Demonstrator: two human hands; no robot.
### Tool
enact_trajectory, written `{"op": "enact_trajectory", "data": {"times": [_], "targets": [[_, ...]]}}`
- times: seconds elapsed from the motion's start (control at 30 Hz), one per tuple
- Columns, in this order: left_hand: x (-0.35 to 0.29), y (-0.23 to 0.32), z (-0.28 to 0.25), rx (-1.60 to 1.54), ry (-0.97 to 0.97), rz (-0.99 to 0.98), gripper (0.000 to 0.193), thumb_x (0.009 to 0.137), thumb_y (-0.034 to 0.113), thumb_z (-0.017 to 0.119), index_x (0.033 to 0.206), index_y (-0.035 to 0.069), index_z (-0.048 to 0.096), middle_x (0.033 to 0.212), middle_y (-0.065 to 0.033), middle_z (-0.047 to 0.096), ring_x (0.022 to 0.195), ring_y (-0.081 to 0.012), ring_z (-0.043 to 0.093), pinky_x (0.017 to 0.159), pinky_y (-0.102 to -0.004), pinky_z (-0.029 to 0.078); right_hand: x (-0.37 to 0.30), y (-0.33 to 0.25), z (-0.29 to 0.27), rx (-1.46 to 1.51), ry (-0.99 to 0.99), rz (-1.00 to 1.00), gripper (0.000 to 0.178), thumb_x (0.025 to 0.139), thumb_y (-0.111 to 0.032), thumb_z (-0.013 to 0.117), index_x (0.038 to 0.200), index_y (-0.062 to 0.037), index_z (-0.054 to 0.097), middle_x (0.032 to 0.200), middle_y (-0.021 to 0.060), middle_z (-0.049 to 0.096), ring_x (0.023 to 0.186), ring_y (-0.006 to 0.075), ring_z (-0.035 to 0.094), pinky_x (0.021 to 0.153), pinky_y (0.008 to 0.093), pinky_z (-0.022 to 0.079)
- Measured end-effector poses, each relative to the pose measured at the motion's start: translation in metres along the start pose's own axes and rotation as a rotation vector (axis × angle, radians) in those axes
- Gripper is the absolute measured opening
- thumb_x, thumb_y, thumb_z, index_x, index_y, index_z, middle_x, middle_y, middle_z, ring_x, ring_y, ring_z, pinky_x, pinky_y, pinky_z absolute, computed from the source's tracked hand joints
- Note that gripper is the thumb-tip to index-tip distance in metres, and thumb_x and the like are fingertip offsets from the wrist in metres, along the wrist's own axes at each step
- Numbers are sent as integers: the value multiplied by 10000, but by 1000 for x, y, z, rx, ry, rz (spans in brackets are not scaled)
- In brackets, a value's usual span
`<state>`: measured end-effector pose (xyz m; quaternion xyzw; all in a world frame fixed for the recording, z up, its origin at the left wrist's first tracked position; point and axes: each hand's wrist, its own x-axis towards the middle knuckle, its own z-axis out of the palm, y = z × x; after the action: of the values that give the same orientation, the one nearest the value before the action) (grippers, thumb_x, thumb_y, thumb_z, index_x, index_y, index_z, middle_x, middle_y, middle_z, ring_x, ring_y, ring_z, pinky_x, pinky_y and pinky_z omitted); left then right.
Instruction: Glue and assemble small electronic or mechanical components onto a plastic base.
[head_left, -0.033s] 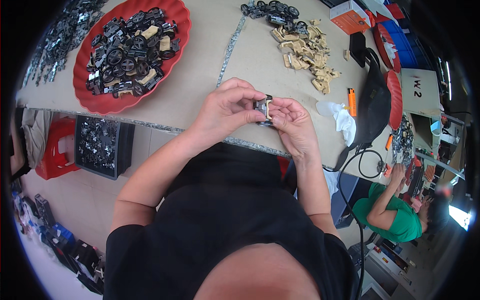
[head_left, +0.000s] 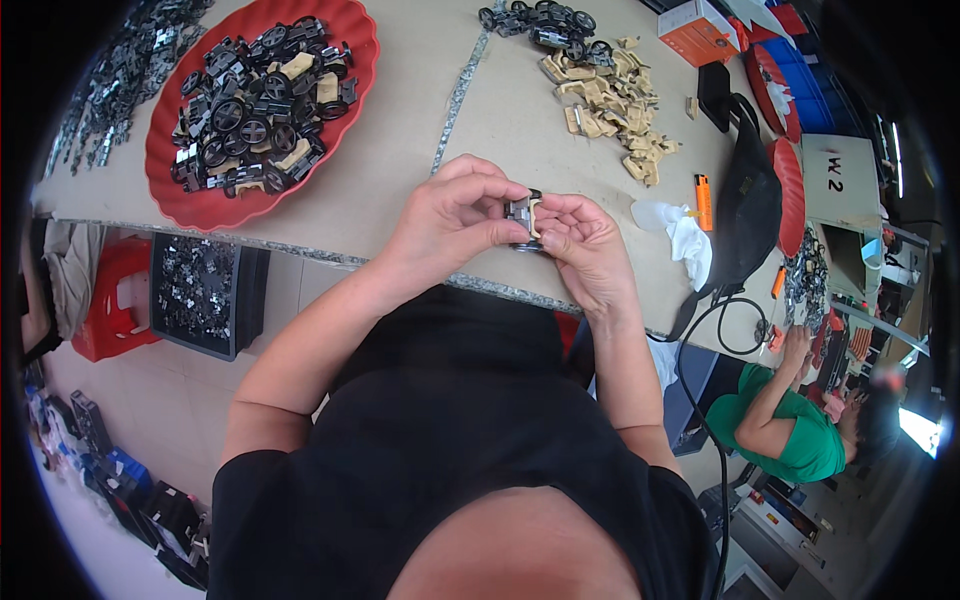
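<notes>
A small toy-vehicle chassis (head_left: 522, 212) in grey and black, with a tan piece on its right side, is held between my two hands over the table's near edge. My left hand (head_left: 462, 208) pinches its left side between thumb and fingers. On the right side, the thumb and fingers of my right hand (head_left: 585, 238) press against the tan piece. The fingertips hide part of it. Beyond my hands lies a loose pile of tan plastic pieces (head_left: 622, 105). Several black wheeled chassis (head_left: 560, 28) sit behind that pile.
Left stands a scalloped red tray (head_left: 165, 170) heaped with wheeled chassis, beside a pile of dark metallic parts (head_left: 115, 85). To the right lie an orange lighter (head_left: 704, 203), white tissue (head_left: 690, 250) and a black bag (head_left: 750, 200) with a cable. A person in green (head_left: 790, 430) works further right.
</notes>
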<state>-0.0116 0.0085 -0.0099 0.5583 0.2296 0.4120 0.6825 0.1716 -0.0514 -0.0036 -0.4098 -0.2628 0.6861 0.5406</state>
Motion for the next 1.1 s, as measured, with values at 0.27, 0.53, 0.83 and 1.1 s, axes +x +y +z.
{"op": "enact_trajectory", "data": {"times": [0.27, 0.53, 0.83, 1.1], "targets": [[7, -2, -1, 18, -6, 63, 291, 719, -74, 662, 979, 14, 564, 978, -42, 460, 784, -80, 523, 693, -203, 495, 7, -1, 4, 24, 27, -47, 341, 739, 93, 630, 1061, 26, 541, 951, 125, 613, 889, 160, 608, 812, 257, 503], [8, -3, -1, 40, -30, 58, 320, 715, -90, 657, 996, 16, 545, 1012, -57, 441, 825, -97, 515, 753, -223, 485, 5, -3, 2, 23, -18, -49, 327, 743, 84, 635, 1054, 36, 545, 958, 116, 609, 892, 143, 600, 810, 249, 495], [7, -4, 4, 120, 1, 58, 288, 705, -112, 657, 924, 3, 511, 996, -58, 410, 820, -100, 540, 719, -211, 504, 0, 6, 12, -275, -87, -313, 330, 690, 107, 664, 1006, 46, 590, 1093, 115, 533, 995, 177, 545, 885, 293, 454], [9, 11, -6, 241, -103, -30, 317, 696, -87, 671, 959, 10, 523, 1004, -68, 421, 751, -92, 551, 650, -220, 505, 1, 13, 5, -506, -69, -423, 338, 679, 77, 692, 1001, 28, 599, 1077, 114, 536, 1004, 183, 548, 877, 292, 469]]}}
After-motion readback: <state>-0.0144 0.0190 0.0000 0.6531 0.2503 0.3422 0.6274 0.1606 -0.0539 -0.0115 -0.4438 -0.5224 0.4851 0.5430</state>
